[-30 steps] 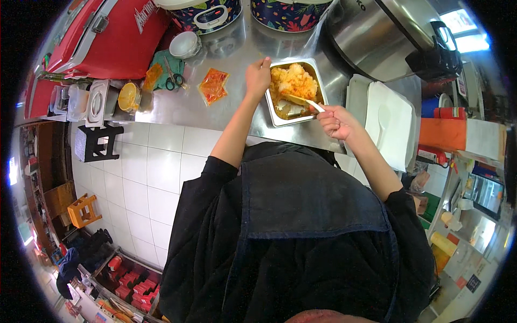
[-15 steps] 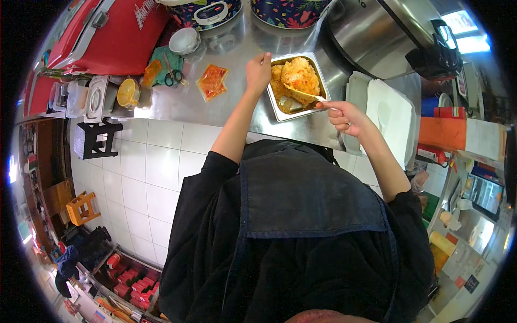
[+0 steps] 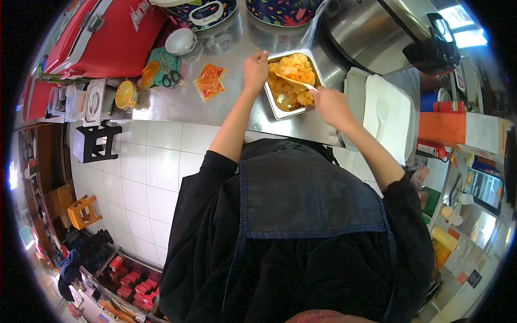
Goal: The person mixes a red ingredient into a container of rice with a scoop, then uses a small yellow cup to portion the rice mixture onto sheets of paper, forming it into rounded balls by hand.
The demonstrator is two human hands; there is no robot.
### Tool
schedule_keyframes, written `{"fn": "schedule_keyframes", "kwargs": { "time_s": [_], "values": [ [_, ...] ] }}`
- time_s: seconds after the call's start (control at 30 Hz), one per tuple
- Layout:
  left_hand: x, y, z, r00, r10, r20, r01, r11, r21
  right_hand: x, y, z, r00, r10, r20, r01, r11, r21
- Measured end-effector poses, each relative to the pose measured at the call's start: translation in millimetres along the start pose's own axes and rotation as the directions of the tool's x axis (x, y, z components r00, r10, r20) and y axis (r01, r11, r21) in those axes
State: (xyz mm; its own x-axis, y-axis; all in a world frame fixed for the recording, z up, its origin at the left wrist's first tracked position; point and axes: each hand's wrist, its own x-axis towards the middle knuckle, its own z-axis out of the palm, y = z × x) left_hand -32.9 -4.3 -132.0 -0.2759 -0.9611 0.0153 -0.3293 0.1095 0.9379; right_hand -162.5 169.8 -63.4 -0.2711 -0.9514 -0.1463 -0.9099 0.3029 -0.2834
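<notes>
Pan (image 3: 293, 113) on steel counter (image 3: 183, 109), white-tiled floor (image 3: 161, 167) below

Bright light, whitish glare on the steel counter (image 3: 231, 54), fisheye curvature toward black corners.

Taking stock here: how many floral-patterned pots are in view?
2: the left floral pot beside the red cooler, the right floral pot nearer the steel vessel. Both run past the picture's top; others may be hidden.
</notes>
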Motion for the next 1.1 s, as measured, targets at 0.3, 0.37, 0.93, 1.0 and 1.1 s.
{"fn": "schedule_keyframes", "kwargs": {
  "time_s": [0.3,0.37,0.93,1.0,1.1],
  "values": [
    [-2,9,-4,0.998,-0.056,-0.008,0.057,0.997,0.043,36,-62,-12,0.945,-0.026,0.327,0.122,0.953,-0.276],
    [-4,13,-2,0.998,-0.062,-0.029,0.063,0.997,0.046,44,-61,-19,0.912,-0.022,0.409,0.151,0.946,-0.286],
    [-2,2,2,0.996,-0.01,-0.09,0.012,1.0,0.025,35,-54,-106,0.952,0.091,0.293,0.026,0.928,-0.373],
    [-1,3,4,0.997,-0.016,-0.074,0.018,0.999,0.028,45,-52,-72,0.948,0.123,0.294,-0.022,0.946,-0.324],
    [-6,16,1,0.999,-0.022,-0.045,0.024,0.998,0.05,55,-50,-28,0.912,0.132,0.388,-0.019,0.959,-0.282]
  ]
}}
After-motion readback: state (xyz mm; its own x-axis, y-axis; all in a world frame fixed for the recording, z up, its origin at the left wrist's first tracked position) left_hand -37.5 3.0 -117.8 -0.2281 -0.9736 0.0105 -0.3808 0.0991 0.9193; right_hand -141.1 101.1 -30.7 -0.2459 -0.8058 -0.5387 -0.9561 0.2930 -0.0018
